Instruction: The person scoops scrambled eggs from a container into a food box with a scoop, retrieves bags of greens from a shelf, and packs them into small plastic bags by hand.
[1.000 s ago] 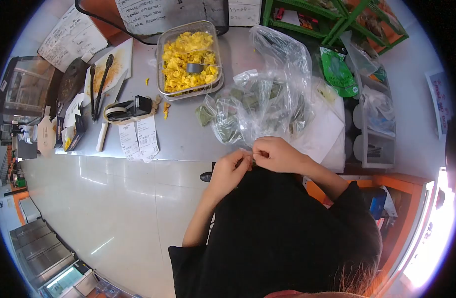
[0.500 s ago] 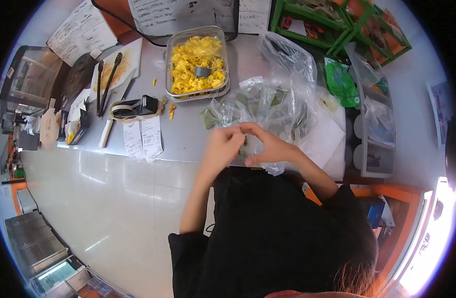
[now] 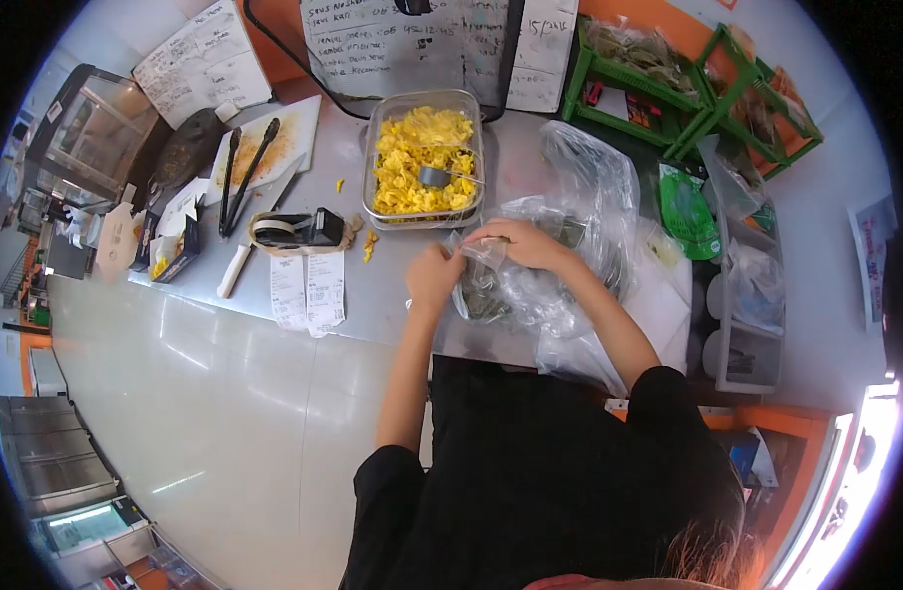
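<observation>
On the metal counter lies a clear plastic bag (image 3: 486, 295) with dull green, leaf-like contents, in front of my body. My left hand (image 3: 433, 277) is closed in a pinch on the bag's upper left edge. Close beside it, my right hand (image 3: 522, 245) lies over the top of the same bag, its fingertips pinching the plastic near the left hand. More crumpled clear plastic (image 3: 594, 192) spreads behind and to the right of my right hand. A clear container of yellow scrambled-egg-like food (image 3: 422, 162) stands just beyond both hands, with a grey handle resting in it.
Left of the hands are a tape dispenser (image 3: 304, 231), paper receipts (image 3: 307, 290), a knife (image 3: 237, 267) and black tongs (image 3: 245, 182) on a stained cutting board (image 3: 292, 123). At right are a green pouch (image 3: 690, 216), green crates (image 3: 648, 93) and a grey bin (image 3: 752, 334).
Both hands have moved from near the counter's front edge onto the bag, now pinching its upper edge. The right hand's curved, open grasp has closed. The camera view has tilted up.
</observation>
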Demonstrator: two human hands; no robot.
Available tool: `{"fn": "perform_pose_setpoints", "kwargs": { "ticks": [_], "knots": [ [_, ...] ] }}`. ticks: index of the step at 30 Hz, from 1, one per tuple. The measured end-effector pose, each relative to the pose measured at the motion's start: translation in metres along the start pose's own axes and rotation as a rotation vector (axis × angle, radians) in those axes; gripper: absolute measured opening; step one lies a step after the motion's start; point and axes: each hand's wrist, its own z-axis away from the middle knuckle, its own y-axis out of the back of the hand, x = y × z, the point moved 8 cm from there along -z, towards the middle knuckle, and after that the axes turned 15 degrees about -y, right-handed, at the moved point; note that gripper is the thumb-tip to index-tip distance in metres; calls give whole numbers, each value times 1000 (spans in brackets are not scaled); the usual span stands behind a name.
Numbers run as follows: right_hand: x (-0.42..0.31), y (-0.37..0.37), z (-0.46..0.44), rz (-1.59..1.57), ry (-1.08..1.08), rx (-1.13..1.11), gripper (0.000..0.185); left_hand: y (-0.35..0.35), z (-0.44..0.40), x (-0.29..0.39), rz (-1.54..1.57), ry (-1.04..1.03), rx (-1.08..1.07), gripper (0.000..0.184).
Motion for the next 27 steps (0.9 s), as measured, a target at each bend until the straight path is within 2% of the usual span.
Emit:
{"fn": "perform_pose_setpoints", "kwargs": {
  "ticks": [4,6,7,10,13,16,18,19,22,25,27],
  "knots": [
    [5,-11,-20,151,43,-64,27,-22,-8,-18,361,-130,52,31],
    [-9,-9,-21,258,-69,-55,28,-20,-8,-21,464,-167,79,27],
    [-13,-9,-21,307,-124,-51,28,-15,-4,-20,448,-183,96,25],
    [-13,-13,-26,492,-18,69,24,4,11,-5,380,-207,153,21],
    [-20,-19,-24,595,8,77,22,7,19,-8,270,-192,215,20],
    [-22,-21,-20,529,-28,50,23,16,25,1,200,-171,225,20],
    [-9,-21,-26,488,-104,122,20,17,27,4,186,-141,179,21],
    [-1,-21,-27,466,-143,157,18,15,28,4,244,-154,168,21],
    [-36,-20,-12,443,263,292,13,5,27,1,443,-171,149,22],
    [-37,-17,-15,261,179,341,11,-7,27,-12,720,-110,153,24],
    [-34,-25,-14,266,175,261,10,-4,32,-6,944,-36,165,23]
  ]
}}
